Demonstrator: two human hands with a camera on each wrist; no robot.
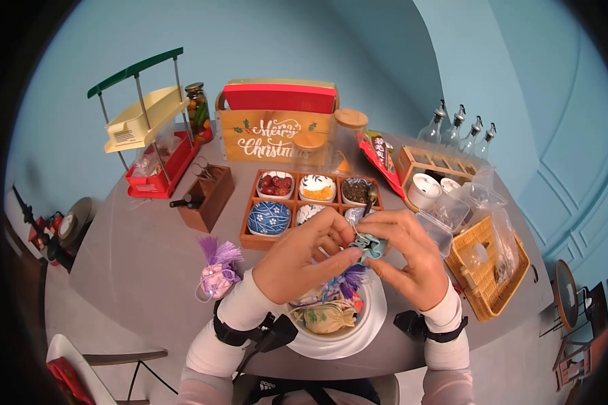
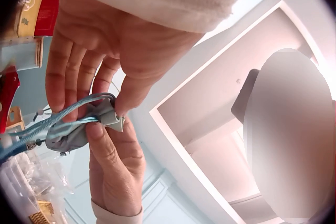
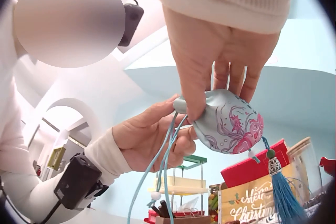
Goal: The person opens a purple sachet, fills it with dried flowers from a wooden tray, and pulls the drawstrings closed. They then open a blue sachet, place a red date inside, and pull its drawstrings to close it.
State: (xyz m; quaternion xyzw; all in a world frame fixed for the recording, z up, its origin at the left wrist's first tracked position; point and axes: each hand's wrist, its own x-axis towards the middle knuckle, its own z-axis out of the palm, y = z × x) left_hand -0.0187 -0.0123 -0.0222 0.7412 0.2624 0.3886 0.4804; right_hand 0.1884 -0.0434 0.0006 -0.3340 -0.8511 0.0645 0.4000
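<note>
Both hands hold a light blue drawstring pouch above a white bowl. My left hand pinches the gathered mouth of the pouch between thumb and fingers. From the other side, my right hand grips its body with the thumb near the neck. Pink floral embroidery covers the pouch in the right wrist view, and a blue tassel hangs from its bottom. Blue cords trail from the neck. In the bowl below lie other pouches, among them a beige one.
A wooden divided tray with small bowls of dried ingredients stands just beyond the hands. To the left lies a purple tasselled pouch near a small wooden box. At right are a wicker tray and clear plastic containers.
</note>
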